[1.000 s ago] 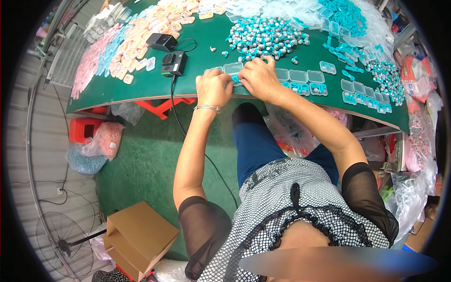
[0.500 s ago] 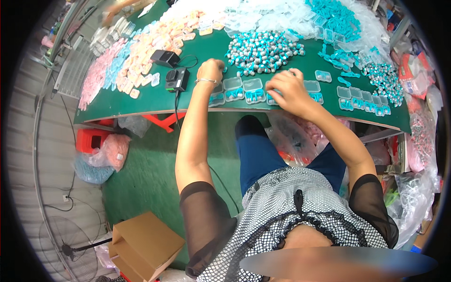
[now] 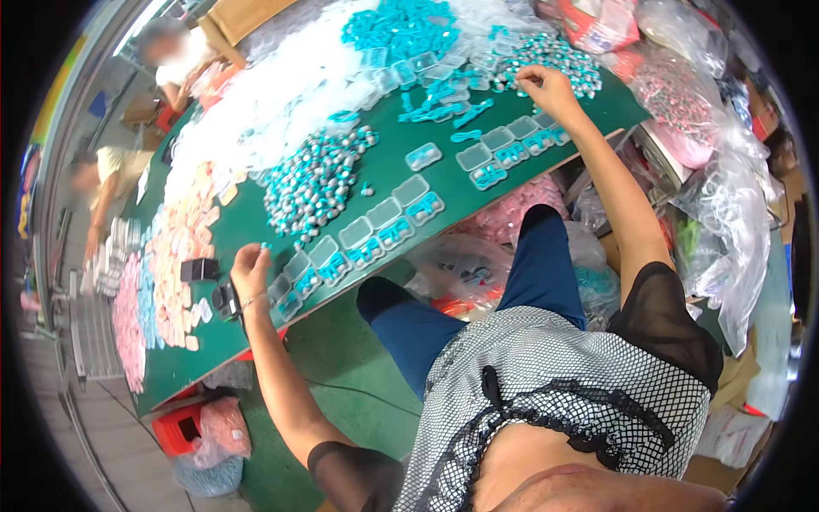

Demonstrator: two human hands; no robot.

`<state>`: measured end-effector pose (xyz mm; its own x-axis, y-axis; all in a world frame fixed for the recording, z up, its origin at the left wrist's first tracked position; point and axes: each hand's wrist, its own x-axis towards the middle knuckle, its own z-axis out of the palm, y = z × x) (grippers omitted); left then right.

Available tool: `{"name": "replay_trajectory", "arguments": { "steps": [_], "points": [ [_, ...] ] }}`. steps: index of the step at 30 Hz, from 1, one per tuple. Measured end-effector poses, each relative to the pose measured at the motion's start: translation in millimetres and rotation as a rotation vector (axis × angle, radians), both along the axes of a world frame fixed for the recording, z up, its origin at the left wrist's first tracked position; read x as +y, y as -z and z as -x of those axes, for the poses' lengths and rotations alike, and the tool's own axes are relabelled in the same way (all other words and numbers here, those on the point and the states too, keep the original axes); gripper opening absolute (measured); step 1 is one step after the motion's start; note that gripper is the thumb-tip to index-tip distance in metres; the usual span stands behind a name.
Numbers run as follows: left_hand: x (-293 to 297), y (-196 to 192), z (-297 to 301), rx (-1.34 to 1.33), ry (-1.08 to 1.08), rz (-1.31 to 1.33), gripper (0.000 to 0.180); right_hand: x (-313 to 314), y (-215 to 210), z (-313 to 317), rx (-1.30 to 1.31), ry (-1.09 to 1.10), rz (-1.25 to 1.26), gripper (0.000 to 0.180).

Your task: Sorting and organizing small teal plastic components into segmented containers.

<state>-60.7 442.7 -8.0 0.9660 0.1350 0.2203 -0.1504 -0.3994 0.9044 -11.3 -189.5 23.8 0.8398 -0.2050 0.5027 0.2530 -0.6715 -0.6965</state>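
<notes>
My left hand (image 3: 250,271) is closed in a pinch, with a small turquoise piece (image 3: 266,246) at its fingertips. It is beside the left end of a row of open clear plastic cases (image 3: 356,232), which hold turquoise-and-grey pieces. Just beyond lies a heap of small grey-and-turquoise pieces (image 3: 311,183). Out to the right, my right hand (image 3: 550,92) is over the edge of a second heap of similar pieces (image 3: 563,61). Its thumb and fingers are drawn together; whatever they hold is too small to make out.
A second row of open cases (image 3: 509,139) and one lidded case (image 3: 423,156) lie on the green table (image 3: 388,171). Turquoise cords (image 3: 401,30) and clear bags (image 3: 281,77) pile up behind. A black box (image 3: 199,270) stands left. Two people work at the far left.
The view has swung round to the right. My right hand has left the row of cases and reached out to the right-hand heap. My left hand stays near the row's left end.
</notes>
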Motion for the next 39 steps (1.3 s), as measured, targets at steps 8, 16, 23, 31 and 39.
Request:
{"name": "replay_trajectory", "arguments": {
  "steps": [8,16,23,31,39],
  "points": [
    [-35.6,-11.8,17.4,-0.038,-0.091,0.26,0.011,-14.2,12.7,-21.0,0.187,0.048,0.399,0.016],
    [-40.6,-21.4,51.6,0.102,-0.109,0.482,0.022,-15.5,53.5,-69.1,0.084,0.068,0.784,0.028],
    [-40.8,-30.9,99.6,0.056,-0.122,0.277,0.013,-7.7,30.1,-57.1,0.14,0.104,0.887,0.011],
    [-20.1,-11.5,132.7,-0.012,-0.168,0.191,0.012,53.5,13.4,-4.9,0.161,-0.311,0.169,0.013],
    [-15.3,6.7,135.5,-0.126,-0.161,-0.102,0.013,319.8,-24.7,92.2,0.057,-1.0,0.093,0.013]
  ]
}}
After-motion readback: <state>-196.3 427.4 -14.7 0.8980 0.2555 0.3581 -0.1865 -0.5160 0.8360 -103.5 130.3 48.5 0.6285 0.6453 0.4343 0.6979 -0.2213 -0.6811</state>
